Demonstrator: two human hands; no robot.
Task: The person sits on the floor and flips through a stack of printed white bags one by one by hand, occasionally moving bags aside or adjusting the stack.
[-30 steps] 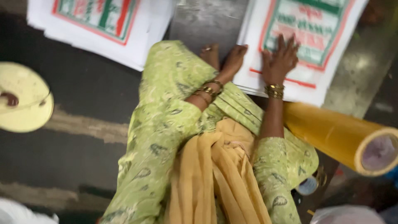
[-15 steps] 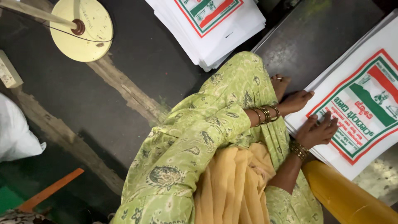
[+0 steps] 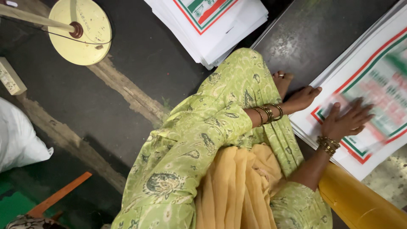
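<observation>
The person is seated on a dark floor, seen from above, wearing a light green patterned garment with a mustard-yellow scarf falling down the middle. The right hand lies palm down, fingers spread flat, on the top sheet of a stack of white printed sacks bordered in red and green; its grip is fully open and has hold of nothing, only pressing on the surface. The left hand rests at the near left edge of the same stack, fingers extended toward the corner of the top sack; whether it pinches the edge or merely touches it cannot be told. Both wrists carry gold bangles. The stack lies on the floor at the right of the view, with its print blurred in part. A bare foot with a toe ring shows just beside the left hand, close to the edge of the stack. A second pile of the same kind of white printed sacks lies at the top centre, well apart from the hands. A yellow roll lies at the lower right, beside the right forearm and just below the stack. At the upper left stands a pale yellow round disc with a rod running to its centre. A white bag sits at the left edge, and an orange strip lies at the lower left.
</observation>
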